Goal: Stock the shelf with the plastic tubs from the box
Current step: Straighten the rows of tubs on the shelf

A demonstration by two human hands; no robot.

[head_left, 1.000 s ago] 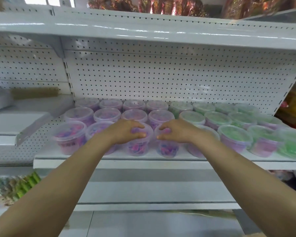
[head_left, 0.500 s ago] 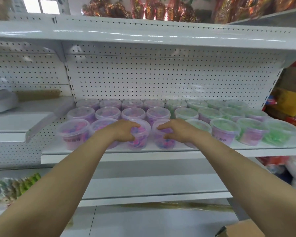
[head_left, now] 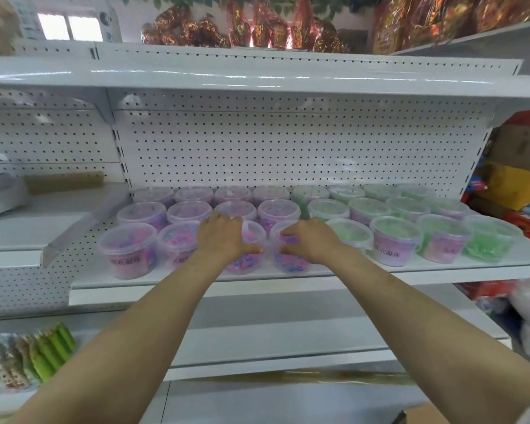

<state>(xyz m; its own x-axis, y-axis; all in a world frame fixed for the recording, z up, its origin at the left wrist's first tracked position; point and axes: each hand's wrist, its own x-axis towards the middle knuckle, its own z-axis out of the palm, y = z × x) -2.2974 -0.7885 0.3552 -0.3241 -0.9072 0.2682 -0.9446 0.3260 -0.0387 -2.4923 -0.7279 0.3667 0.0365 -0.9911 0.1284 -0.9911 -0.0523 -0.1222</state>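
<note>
Clear plastic tubs stand in three rows on the white shelf [head_left: 441, 272], pink-and-purple ones on the left and green ones on the right. My left hand [head_left: 224, 237] grips a pink-and-purple tub [head_left: 247, 264] in the front row, with fingers over the lid and the thumb across its front. My right hand [head_left: 311, 243] holds the neighbouring pink-and-purple tub [head_left: 289, 264] the same way. Both tubs stand upright on the shelf, side by side. A corner of the cardboard box [head_left: 423, 416] shows at the bottom right.
An upper shelf [head_left: 257, 82] overhangs the tubs, with a pegboard back wall [head_left: 288, 148] behind them. A lower side shelf [head_left: 28, 218] is at the left. Green packets [head_left: 43, 353] lie low on the left. Boxes and bags [head_left: 520, 185] crowd the right.
Both hands stay on the same two front-row tubs, thumbs now across their fronts. The view has pulled back and tilted up, bringing the box corner into sight.
</note>
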